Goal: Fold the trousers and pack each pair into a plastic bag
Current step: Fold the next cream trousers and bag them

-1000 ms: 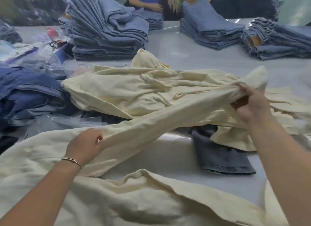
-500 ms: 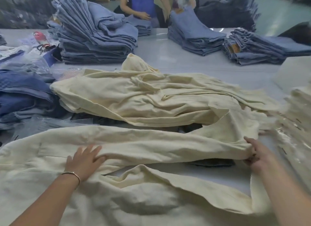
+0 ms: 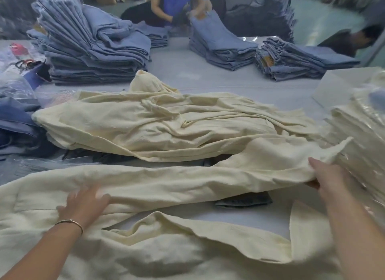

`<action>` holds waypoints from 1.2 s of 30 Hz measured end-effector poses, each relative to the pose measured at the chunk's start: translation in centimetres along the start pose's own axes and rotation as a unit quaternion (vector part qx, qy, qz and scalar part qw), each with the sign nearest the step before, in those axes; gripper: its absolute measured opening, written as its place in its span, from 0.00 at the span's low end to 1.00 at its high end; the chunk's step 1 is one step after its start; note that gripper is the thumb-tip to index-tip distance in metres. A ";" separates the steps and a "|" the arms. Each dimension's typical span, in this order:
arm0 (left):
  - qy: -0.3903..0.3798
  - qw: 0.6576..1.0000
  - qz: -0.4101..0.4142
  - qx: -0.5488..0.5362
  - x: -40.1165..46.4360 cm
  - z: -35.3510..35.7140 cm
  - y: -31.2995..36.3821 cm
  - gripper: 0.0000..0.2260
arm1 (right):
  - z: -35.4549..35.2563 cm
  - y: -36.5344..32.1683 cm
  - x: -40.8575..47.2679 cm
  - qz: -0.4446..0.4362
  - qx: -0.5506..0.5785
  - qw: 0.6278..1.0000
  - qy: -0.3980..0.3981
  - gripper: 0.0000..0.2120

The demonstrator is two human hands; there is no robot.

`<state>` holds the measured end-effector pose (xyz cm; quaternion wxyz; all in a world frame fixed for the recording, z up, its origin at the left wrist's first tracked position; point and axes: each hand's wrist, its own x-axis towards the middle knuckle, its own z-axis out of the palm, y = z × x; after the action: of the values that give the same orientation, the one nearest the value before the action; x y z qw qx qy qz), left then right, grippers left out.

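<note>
A pair of cream trousers [image 3: 166,184] lies stretched across the table in front of me, one leg running left to right. My left hand [image 3: 83,204] presses flat on the leg near its left part, fingers spread. My right hand [image 3: 327,175] pinches the leg's hem end at the right, lifted slightly off the table. Behind it lies a heap of more cream trousers [image 3: 158,123]. Another cream pair [image 3: 166,248] is rumpled at the near edge. Bagged cream trousers [image 3: 362,129] are stacked at the right in clear plastic.
Stacks of folded blue jeans [image 3: 93,48] [image 3: 220,48] [image 3: 295,61] stand at the back of the grey table [image 3: 200,77]. A person [image 3: 173,4] works on jeans at the far side. Blue jeans [image 3: 14,121] and loose plastic bags [image 3: 37,165] lie at the left. A dark denim piece [image 3: 243,200] peeks from under the leg.
The raised trouser leg came down onto the table. My left hand let go of its grip and now lies flat on the cloth. My right hand moved down and right with the hem.
</note>
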<state>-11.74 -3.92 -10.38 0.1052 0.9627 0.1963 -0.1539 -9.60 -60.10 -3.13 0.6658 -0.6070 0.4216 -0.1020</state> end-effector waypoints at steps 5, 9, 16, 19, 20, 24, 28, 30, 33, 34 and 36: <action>0.115 0.969 0.219 0.018 0.8 -1.0 5.9 0.28 | -1.3 -3.2 -1.2 0.003 -0.213 0.973 -0.086 0.24; 0.012 0.971 0.231 0.061 1.8 -0.8 10.0 0.28 | -3.0 -8.3 -1.8 0.039 0.032 0.952 -0.301 0.28; 0.180 0.967 0.179 -0.030 3.2 -4.4 9.7 0.14 | -1.8 -9.8 -3.5 -0.032 0.173 0.874 -0.452 0.35; 0.242 0.961 0.115 -0.061 4.2 -6.4 9.4 0.18 | 2.2 -8.8 -1.8 -0.042 0.097 0.973 -0.206 0.23; 0.254 0.958 0.116 -0.059 4.1 -6.5 9.6 0.21 | 3.5 -7.5 -1.5 -0.063 0.036 0.985 -0.156 0.16; 0.319 0.912 0.254 -0.050 1.4 -4.2 10.7 0.20 | 5.5 -0.2 0.4 -0.162 -0.419 0.891 -0.066 0.21; 0.116 0.930 0.348 0.010 -2.0 1.6 10.9 0.29 | 3.0 6.5 0.8 -0.137 -0.630 0.763 -0.040 0.35; 0.002 0.950 0.304 0.073 -2.3 4.5 9.7 0.32 | 1.6 7.6 0.9 -0.177 -0.574 0.800 -0.003 0.29; -0.025 0.957 0.279 0.075 -2.0 5.8 8.5 0.30 | -1.1 6.2 2.0 -0.243 -0.495 0.828 0.099 0.25; -0.023 0.958 0.274 0.079 -1.9 5.7 8.3 0.28 | -2.1 5.2 2.5 -0.250 -0.473 0.829 0.162 0.21; -0.024 0.961 0.260 0.092 -1.8 5.3 8.3 0.25 | -3.3 3.6 2.7 -0.218 -0.462 0.826 0.239 0.17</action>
<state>-11.29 -13.42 -13.52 0.0569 0.9820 -0.0780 -0.1621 -11.53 -63.36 -7.27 0.1465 -0.8762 0.4225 -0.1799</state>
